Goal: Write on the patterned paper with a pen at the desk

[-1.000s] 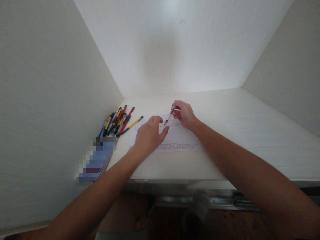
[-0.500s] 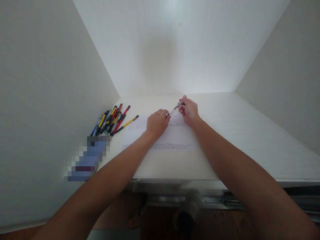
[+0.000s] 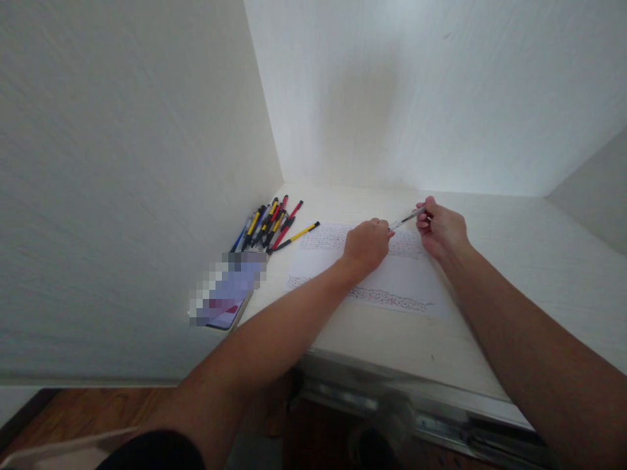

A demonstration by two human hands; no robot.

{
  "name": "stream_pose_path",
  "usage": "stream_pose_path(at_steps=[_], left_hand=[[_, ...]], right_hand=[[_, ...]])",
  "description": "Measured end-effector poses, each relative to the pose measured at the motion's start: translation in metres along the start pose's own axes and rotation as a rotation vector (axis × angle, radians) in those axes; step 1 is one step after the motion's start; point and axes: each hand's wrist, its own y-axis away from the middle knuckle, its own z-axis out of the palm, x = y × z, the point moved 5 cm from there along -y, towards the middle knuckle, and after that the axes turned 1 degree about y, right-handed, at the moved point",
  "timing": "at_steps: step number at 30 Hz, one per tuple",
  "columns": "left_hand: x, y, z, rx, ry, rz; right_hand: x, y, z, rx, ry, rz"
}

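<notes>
A white sheet of paper point(image 3: 392, 281) with bands of small scribbles lies on the pale desk point(image 3: 514, 261). My right hand point(image 3: 441, 228) is closed round the back end of a grey pen point(image 3: 405, 219), held above the sheet's far edge. My left hand point(image 3: 366, 245) is curled over the paper, its fingertips pinching the pen's front end. A heap of several pens point(image 3: 272, 223) with red, yellow, black and blue barrels lies to the left of the paper, against the side wall.
A phone point(image 3: 228, 294), its screen blurred out, lies at the desk's near left corner beside the wall. White walls close the desk at the left, back and right. A drawer rail point(image 3: 416, 418) and wooden floor point(image 3: 88, 411) show below the front edge.
My left hand went from lying flat on the paper to gripping the pen's tip end. The pen rose from writing angle to nearly level. My view swung left.
</notes>
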Motion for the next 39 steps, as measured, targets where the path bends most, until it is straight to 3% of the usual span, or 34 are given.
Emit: stream_pose_path(at_steps=[5,10,20,25,28,31,35,39], left_hand=[[-0.005,-0.005,0.003,0.015,0.047,-0.021],[-0.01,-0.007,-0.005,0.057,0.047,-0.025],[-0.015,-0.007,-0.008,0.099,0.133,-0.043],[-0.02,-0.009,-0.008,0.146,0.197,-0.066],[-0.023,-0.009,-0.008,0.257,0.378,-0.063],[-0.031,-0.009,-0.005,0.361,0.698,-0.121],[-0.045,-0.012,0.005,0.44,1.136,-0.334],[-0.053,-0.013,0.012,0.465,1.459,-0.489]], right_hand=[[-0.004,-0.003,0.0,-0.065,-0.023,-0.04],[0.001,0.001,0.004,-0.128,-0.051,0.061],[0.006,-0.001,-0.006,-0.079,0.067,0.051],[0.004,0.0,-0.002,-0.183,0.031,0.145],[0.004,0.003,0.001,-0.181,0.065,0.183],[0.005,0.01,0.005,-0.21,0.209,0.208],[0.009,0.024,0.012,-0.368,0.368,0.335],[0.005,0.031,0.018,-0.481,0.398,0.254]])
